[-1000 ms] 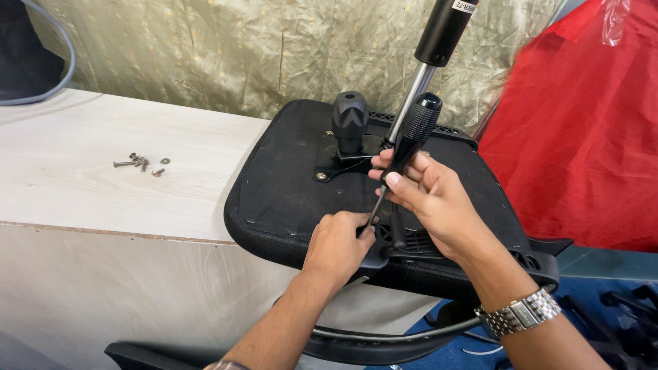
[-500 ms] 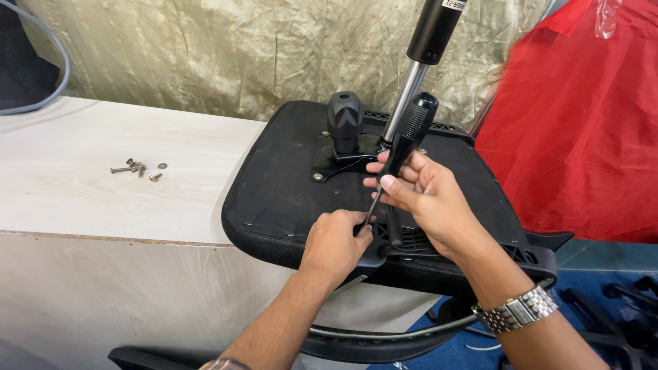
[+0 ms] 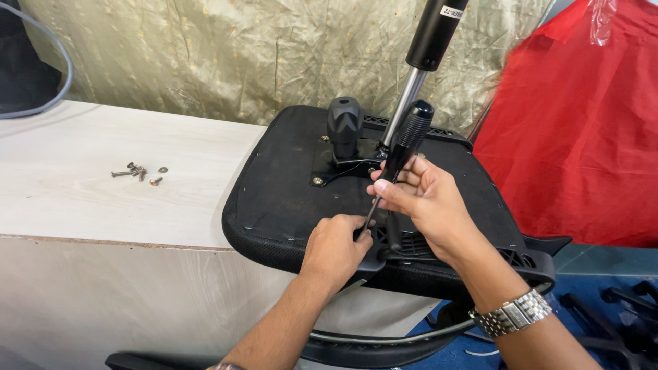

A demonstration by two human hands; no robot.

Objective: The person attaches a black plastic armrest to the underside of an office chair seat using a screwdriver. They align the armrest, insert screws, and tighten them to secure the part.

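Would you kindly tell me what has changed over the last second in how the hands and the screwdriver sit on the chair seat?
Very little changed. The right hand keeps its grip on the black screwdriver, and the left hand still steadies its tip at the chair seat. The loose screws on the white table stayed put; only the view shifted slightly.

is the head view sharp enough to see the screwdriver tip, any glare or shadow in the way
Head view: even, soft light and sharp focus; mild sheen on the gas lift rod; the screwdriver tip is hidden by the left hand, while the right hand grips its shaft.
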